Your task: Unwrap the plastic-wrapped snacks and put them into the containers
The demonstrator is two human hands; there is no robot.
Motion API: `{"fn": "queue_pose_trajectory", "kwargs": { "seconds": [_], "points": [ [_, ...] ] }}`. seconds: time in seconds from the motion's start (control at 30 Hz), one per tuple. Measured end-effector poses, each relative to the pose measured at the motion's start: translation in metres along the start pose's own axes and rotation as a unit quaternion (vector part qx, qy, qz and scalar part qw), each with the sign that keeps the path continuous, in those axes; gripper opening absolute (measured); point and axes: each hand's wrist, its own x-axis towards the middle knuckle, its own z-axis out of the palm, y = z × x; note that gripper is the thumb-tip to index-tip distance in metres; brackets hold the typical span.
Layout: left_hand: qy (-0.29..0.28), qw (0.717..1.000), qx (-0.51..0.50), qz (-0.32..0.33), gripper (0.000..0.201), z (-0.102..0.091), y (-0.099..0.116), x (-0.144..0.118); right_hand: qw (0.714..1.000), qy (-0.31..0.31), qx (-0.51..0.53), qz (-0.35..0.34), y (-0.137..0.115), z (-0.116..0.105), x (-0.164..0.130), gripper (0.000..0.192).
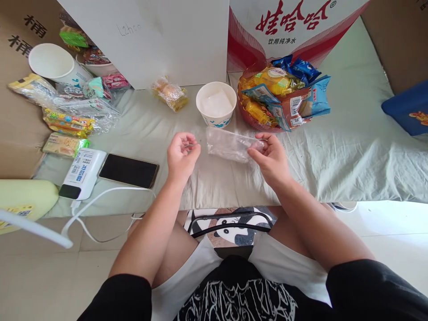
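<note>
Two hands, right (271, 157) pinching clear wrapper (229, 144) (left (182, 154) loosely curled)

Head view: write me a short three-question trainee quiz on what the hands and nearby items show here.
1. True or false: the right hand pinches one end of the clear plastic wrapper.
2. What lies directly beyond the wrapper on the sheet? A) white paper bowl B) dark phone C) white power bank
3. Fill in: the red basket of snack packets stands to the ____ of the bowl, as seen in the picture.

Key
1. True; the left hand is curled beside the wrapper's other end, and whether it holds anything cannot be told.
2. A
3. right
</note>
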Motion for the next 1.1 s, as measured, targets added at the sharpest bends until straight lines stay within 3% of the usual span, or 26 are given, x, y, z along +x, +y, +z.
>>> {"fn": "queue_pose_trajectory", "kwargs": {
  "seconds": [0.07, 0.2, 0.3, 0.4, 0.47, 0.53, 0.6, 0.7, 0.77, 0.83, 0.97, 1.1],
  "points": [
    [0.008, 1.0, 0.02, 0.019, 0.021, 0.004, 0.002, -0.004, 0.999, 0.028, -0.026, -0.039, -0.002, 0.001, -0.002, 0.029],
    [-0.138, 0.99, -0.014, -0.036, 0.036, 0.02, 0.004, -0.019, 0.991, 0.02, -0.064, -0.112, -0.006, 0.01, -0.015, 0.029],
    [-0.244, 0.961, -0.091, -0.098, 0.064, 0.033, 0.004, -0.028, 0.99, -0.039, -0.057, -0.124, -0.007, 0.02, -0.026, 0.039],
    [-0.306, 0.94, -0.11, -0.102, 0.065, 0.04, 0.006, -0.029, 0.989, -0.135, 0.021, -0.056, -0.003, 0.026, -0.032, 0.047],
    [-0.289, 0.951, -0.08, -0.076, 0.059, 0.039, 0.007, -0.027, 0.99, -0.132, 0.044, -0.036, 0.0, 0.026, -0.032, 0.044],
    [-0.247, 0.966, -0.044, -0.055, 0.056, 0.036, 0.008, -0.024, 0.996, -0.057, 0.018, -0.065, 0.002, 0.023, -0.029, 0.039],
    [-0.234, 0.97, -0.03, -0.056, 0.056, 0.033, 0.008, -0.022, 0.996, -0.003, -0.007, -0.084, 0.003, 0.018, -0.026, 0.047],
    [-0.277, 0.958, -0.025, -0.065, 0.055, 0.031, 0.007, -0.022, 0.997, -0.079, 0.008, -0.002, 0.003, 0.013, -0.021, 0.066],
    [-0.288, 0.956, 0.001, -0.057, 0.052, 0.03, 0.007, -0.022, 0.989, -0.13, 0.023, 0.059, 0.004, 0.012, -0.019, 0.059],
    [-0.265, 0.963, 0.023, -0.039, 0.045, 0.029, 0.008, -0.022, 0.992, -0.108, 0.017, 0.067, 0.003, 0.01, -0.021, 0.047],
    [-0.198, 0.98, 0.021, -0.026, 0.03, 0.021, 0.011, -0.02, 0.996, 0.005, -0.08, -0.023, -0.007, 0.011, -0.024, 0.035],
    [-0.182, 0.983, 0.031, -0.016, 0.023, 0.007, 0.016, -0.019, 0.953, 0.032, -0.243, -0.178, -0.042, 0.033, 0.002, 0.026]
  ]
}}
